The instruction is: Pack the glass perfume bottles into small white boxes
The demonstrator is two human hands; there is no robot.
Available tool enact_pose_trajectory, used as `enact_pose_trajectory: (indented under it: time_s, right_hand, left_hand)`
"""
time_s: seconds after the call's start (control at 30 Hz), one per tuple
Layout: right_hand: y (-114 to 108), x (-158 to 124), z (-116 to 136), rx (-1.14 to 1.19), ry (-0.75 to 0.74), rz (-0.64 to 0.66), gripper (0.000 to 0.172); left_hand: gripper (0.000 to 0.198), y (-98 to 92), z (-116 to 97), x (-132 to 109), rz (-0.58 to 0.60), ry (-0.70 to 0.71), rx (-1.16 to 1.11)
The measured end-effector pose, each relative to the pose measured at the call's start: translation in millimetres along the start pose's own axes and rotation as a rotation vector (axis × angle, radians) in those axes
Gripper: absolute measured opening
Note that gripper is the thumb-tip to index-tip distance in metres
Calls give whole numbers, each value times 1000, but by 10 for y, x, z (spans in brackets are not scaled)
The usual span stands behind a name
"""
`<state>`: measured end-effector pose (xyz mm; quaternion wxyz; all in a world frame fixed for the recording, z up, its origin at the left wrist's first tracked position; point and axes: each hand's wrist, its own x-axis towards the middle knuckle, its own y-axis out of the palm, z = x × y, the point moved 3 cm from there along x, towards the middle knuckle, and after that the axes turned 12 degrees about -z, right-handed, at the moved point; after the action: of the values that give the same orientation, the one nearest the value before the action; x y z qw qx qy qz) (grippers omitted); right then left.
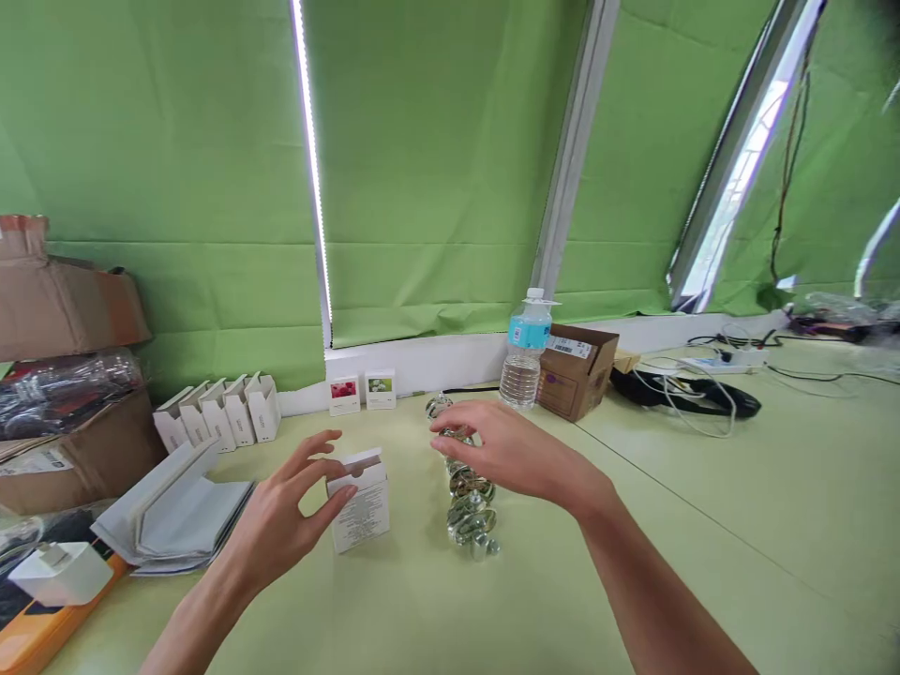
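Note:
A small white carton [362,506] stands upright on the table with its top flap open. My left hand [299,502] is at its upper left corner, thumb over the front face and a finger by the top edge. A row of small clear glass bottles [470,516] with rounded bodies runs away from me, right of the carton. Over the far part of that row hovers my right hand [502,445], thumb and fingers curved and apart. It hides some of the bottles. One glass bottle [439,405] shows just beyond its fingertips.
Several white cartons [225,412] stand at the back left. Two small picture cards [344,395] lean against the wall. A water bottle [527,361] and a brown cardboard box [577,375] stand behind my right hand. Grey envelopes [183,516] lie left; a black pouch [689,392] with cables lies right.

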<state>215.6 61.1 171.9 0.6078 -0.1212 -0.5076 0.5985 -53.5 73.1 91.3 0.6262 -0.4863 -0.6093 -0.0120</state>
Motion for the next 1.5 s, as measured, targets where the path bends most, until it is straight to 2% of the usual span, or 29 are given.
enact_pose_trajectory:
  time_s: [0.13, 0.27, 0.33, 0.43, 0.47, 0.53, 0.7, 0.87, 1.0, 1.13, 1.27, 1.4, 1.5]
  right_hand:
    - [-117, -114, -126, -78, 62, 108, 24]
    - [-110, -292, -193, -140, 108, 166, 16]
    - [-51, -416, -229, -127, 118, 181, 16]
    - [90, -632, -346, -138, 156, 186, 13]
    - [147, -704, -402, -156, 176, 191, 10]
    - [275, -831, -515, -186, 203, 221, 14]
    - [504, -946, -668, -314, 176, 214, 14]
    - [597, -953, -694, -397, 131, 204, 17]
    - [698, -1001, -805, -461, 77, 205, 22]
    - [788, -1025, -877, -482, 50, 204, 23]
    - [778, -1018, -827, -476, 37, 172, 24]
    - [633, -989, -810, -404, 99, 114, 21]
    - [470, -939, -761, -228, 134, 34, 19]
  left_hand:
    - [15, -71, -123, 24, -113, 121, 63]
    - [15, -164, -361, 38, -207, 267, 41]
    - [14, -168, -503, 20, -205, 323, 7]
    - [8, -47, -694, -58, -88, 353, -32]
    - [8, 27, -741, -99, -29, 337, -46]
    - [8, 207, -809, -196, 85, 267, -86]
    - [24, 673, -864, -389, 271, -46, -239]
    - [40, 1007, -941, -304, 367, -326, -344]
    - [38, 1208, -1042, -181, 403, -390, -342]
    - [31, 1305, -1099, -147, 380, -405, -284]
    - [30, 1316, -1116, -156, 370, -390, -236]
    - [26, 1311, -1076, -172, 364, -430, -276]
    - [25, 1273, -1014, -205, 356, -454, -287]
